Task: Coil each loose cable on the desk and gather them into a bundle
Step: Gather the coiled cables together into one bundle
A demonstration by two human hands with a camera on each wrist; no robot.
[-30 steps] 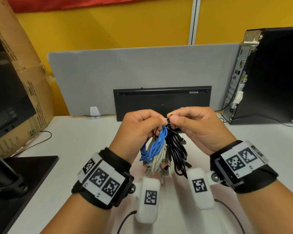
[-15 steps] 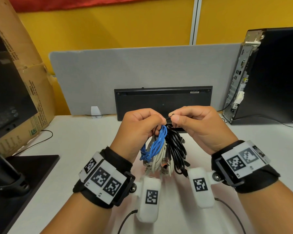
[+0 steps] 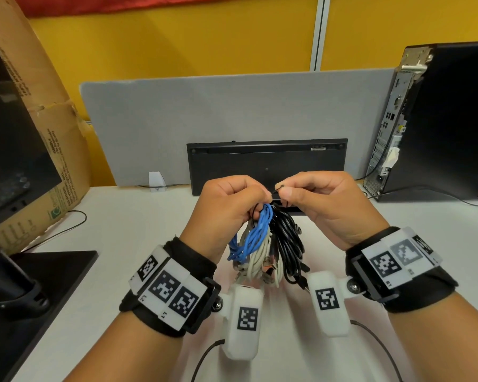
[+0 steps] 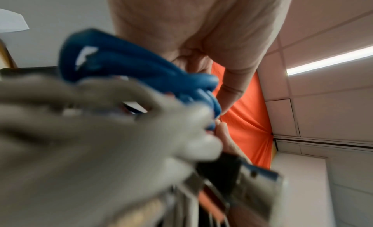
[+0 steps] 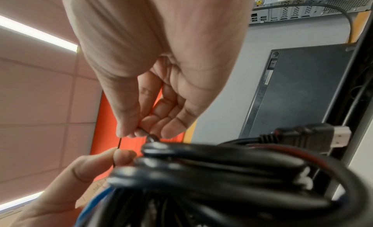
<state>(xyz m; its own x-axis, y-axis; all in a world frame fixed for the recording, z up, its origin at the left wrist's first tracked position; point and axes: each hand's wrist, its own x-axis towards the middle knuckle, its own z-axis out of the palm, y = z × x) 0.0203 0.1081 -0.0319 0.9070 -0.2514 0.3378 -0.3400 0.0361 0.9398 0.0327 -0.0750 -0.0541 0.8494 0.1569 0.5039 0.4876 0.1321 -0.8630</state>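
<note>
A bundle of coiled cables hangs above the white desk (image 3: pixel 138 244): a blue cable (image 3: pixel 255 235), a grey cable (image 3: pixel 257 260) and a black cable (image 3: pixel 287 244). My left hand (image 3: pixel 257 195) grips the top of the bundle. A thin black tie (image 3: pixel 275 191) runs from it to my right hand (image 3: pixel 286 190), which pinches the tie's end between thumb and forefinger. In the right wrist view the tie (image 5: pixel 119 142) stretches between my right hand (image 5: pixel 139 133) and the left fingertips (image 5: pixel 123 155), above the black cable (image 5: pixel 222 166). The left wrist view shows the blue cable (image 4: pixel 125 61) and grey cable (image 4: pixel 101 134), blurred.
A black keyboard (image 3: pixel 265 164) leans on a grey partition (image 3: pixel 232 106) behind the hands. A computer tower (image 3: pixel 439 119) stands at the right, a cardboard box (image 3: pixel 39 133) and a monitor base (image 3: pixel 53 271) at the left. A thin wire (image 3: pixel 66 230) lies on the desk.
Both hands have stayed almost in place. My right hand has drawn slightly away from the left, showing a little more of the thin tie between them.
</note>
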